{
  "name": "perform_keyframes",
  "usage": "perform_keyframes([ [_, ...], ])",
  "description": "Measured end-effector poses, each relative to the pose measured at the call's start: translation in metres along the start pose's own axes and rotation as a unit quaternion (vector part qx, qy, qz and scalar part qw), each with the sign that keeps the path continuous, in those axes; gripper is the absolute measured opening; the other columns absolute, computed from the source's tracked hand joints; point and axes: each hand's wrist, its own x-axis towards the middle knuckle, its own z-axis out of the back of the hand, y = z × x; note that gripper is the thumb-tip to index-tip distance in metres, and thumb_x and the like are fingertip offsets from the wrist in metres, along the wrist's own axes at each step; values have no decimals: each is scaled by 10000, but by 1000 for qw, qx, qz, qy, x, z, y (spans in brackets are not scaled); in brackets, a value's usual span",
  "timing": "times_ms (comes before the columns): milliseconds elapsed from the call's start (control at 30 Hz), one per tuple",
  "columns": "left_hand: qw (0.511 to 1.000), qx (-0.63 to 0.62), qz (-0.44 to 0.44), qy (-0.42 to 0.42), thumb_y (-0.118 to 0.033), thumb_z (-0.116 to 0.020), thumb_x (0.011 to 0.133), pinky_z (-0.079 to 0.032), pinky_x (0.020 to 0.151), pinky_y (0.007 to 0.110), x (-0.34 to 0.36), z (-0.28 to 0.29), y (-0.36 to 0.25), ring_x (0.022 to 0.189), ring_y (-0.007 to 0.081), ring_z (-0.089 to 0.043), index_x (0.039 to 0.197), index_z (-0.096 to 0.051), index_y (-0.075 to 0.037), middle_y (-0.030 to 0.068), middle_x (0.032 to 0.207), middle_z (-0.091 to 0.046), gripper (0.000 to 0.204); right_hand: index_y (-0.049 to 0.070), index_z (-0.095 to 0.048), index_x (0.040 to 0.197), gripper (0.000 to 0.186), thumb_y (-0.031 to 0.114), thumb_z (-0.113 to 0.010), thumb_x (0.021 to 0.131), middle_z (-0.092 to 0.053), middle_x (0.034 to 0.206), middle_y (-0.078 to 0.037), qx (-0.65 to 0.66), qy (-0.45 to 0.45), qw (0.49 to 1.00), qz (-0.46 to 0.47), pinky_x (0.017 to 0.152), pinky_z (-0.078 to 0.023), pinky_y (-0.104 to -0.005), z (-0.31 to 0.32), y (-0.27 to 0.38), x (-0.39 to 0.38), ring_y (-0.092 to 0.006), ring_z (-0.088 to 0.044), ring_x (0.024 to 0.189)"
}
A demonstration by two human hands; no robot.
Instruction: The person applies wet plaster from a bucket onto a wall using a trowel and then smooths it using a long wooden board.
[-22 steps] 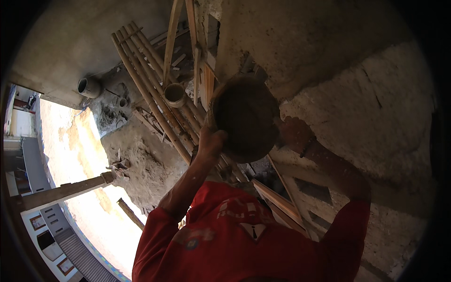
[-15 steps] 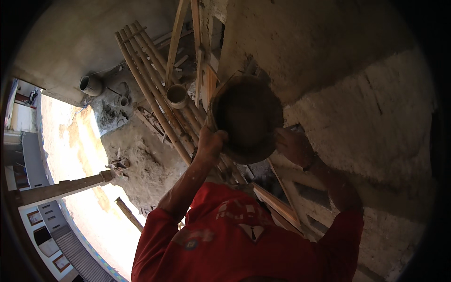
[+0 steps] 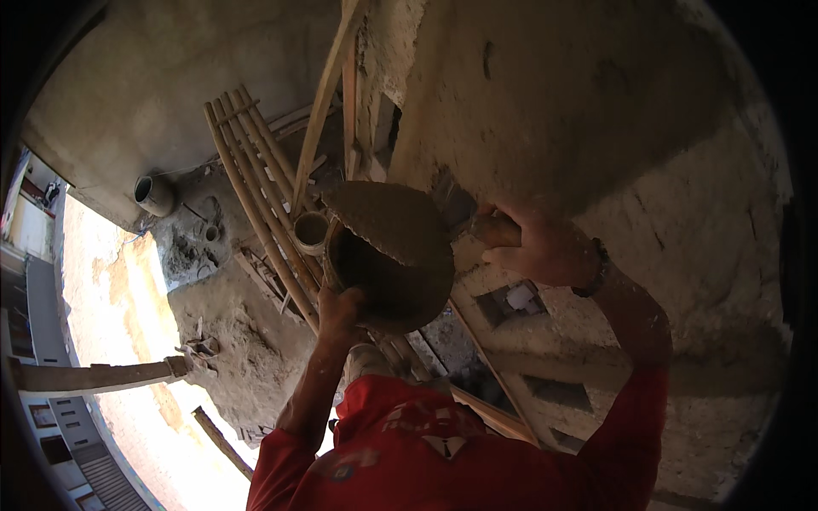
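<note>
Since only L hand (image 3: 341, 311) holds the bucket (image 3: 433, 294) (12 o'clock) by its 8 o'clock rim, mix (image 3: 379, 209) could prob. tip out; R hand (image 3: 550, 247), 3 o'clock of it, clasps a tool handle (image 3: 497, 229).

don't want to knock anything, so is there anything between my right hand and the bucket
Nothing visible stands in the gap between the right hand and the bucket. A rough brown mass, perhaps mortar, covers the upper part of the bucket's opening in this view.
</note>
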Motion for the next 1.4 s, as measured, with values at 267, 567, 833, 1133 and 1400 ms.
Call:
perform_keyframes([
  [267, 994, 5, -36, -102, 28, -481, 712, -498, 515, 282, 8, 37, -19, 601, 167, -602, 1016, -578, 31, 65, 789, -608, 319, 4, -599, 1130, 392, 183, -639, 784, -642, 787, -52, 160, 26, 975, -151, 615, -491, -259, 49, -18, 71, -101, -605, 671],
  [567, 998, 1, 3, -59, 51, -486, 694, -486, 503, 282, 22, 34, -14, 583, 160, -590, 1062, -570, 31, 65, 797, -612, 377, -30, -584, 1121, 430, 220, -652, 778, -652, 1000, -140, -113, -259, 946, -160, 780, -480, -340, 122, -64, 65, -233, -626, 899],
  [833, 999, 26, 35, 7, 92, -505, 712, -504, 721, 302, 21, -13, -17, 833, 185, -611, 1177, -509, 43, 96, 983, -612, 467, 39, -574, 1100, 304, 145, -576, 815, -621, 967, -171, -362, 9, 931, -45, 707, -517, -365, -32, -70, -21, -282, -614, 904],
  [1133, 994, 86, 18, 68, 18, -536, 717, -505, 612, 320, -2, -59, -16, 696, 191, -616, 1044, -569, 75, 94, 847, -629, 333, 61, -574, 1015, 201, 138, -543, 831, -619, 730, -182, -166, 119, 975, -89, 645, -502, -428, -143, -105, -87, -334, -630, 709],
  [1400, 994, 63, 35, 81, 15, -543, 722, -516, 596, 324, -25, -74, -7, 686, 209, -628, 1036, -576, 63, 103, 825, -627, 320, 59, -551, 1012, 234, 192, -601, 825, -626, 747, -171, -91, -10, 990, -104, 666, -485, -455, -102, -83, -127, -354, -625, 746],
])
